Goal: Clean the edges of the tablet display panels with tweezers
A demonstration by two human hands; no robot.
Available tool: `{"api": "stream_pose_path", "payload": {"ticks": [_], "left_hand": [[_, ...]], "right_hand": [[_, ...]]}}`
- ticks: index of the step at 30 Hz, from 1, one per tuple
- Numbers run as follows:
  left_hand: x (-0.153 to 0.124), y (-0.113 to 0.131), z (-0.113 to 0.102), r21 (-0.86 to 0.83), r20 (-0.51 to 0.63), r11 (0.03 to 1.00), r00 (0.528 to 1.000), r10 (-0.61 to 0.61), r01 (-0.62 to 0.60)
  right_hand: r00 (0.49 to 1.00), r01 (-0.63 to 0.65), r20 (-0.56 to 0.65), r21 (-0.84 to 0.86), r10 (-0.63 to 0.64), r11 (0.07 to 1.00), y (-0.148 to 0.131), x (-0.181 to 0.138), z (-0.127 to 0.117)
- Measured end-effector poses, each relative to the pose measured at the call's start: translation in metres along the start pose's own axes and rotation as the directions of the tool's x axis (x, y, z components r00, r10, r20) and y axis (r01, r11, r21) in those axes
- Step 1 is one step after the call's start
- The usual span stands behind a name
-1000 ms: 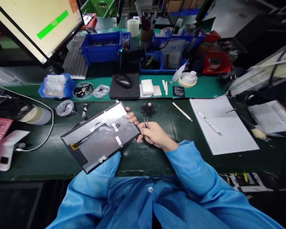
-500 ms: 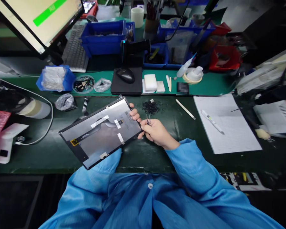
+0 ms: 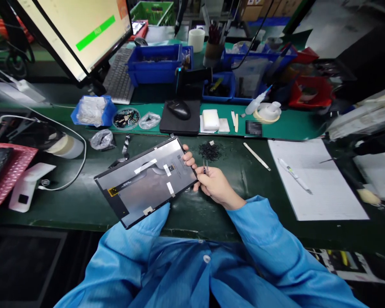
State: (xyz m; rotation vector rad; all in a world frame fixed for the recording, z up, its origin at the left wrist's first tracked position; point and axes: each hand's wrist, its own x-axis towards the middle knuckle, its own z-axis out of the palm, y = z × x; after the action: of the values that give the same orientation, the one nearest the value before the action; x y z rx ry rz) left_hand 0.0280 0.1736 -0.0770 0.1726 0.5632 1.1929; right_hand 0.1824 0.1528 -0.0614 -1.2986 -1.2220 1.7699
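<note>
A flat display panel with its grey metal back up, strips of white tape and a yellow tag on it, is held just above the dark green bench. My left hand is mostly hidden under the panel. Only its fingertips show, curled over the panel's far right edge. My right hand is closed on thin tweezers that point away from me. One of its fingers rests against the panel's right corner. Both arms are in blue sleeves.
A pile of small black bits lies just beyond the hands. Paper sheets with a pen lie to the right, a white stick between. Behind are a mouse, blue bins, a keyboard and a monitor. A pink tray sits at the left.
The view has swung, so everything sits a little further right in the picture. The panel and both hands keep the same grip and pose.
</note>
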Motion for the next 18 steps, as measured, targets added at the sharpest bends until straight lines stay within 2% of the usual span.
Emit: {"api": "stream_pose_path", "payload": {"ticks": [8,18], "left_hand": [[0.002,-0.006,-0.004,0.023,-0.06,0.998,0.996,0.068,-0.067],[-0.019,-0.003,0.015,0.042,-0.093,0.994,0.99,0.102,-0.098]], "right_hand": [[1.0,-0.022,-0.01,0.013,0.022,1.0,0.001,0.001,0.002],[0.999,-0.015,-0.031,0.012,0.016,1.0,0.005,0.001,0.001]]}}
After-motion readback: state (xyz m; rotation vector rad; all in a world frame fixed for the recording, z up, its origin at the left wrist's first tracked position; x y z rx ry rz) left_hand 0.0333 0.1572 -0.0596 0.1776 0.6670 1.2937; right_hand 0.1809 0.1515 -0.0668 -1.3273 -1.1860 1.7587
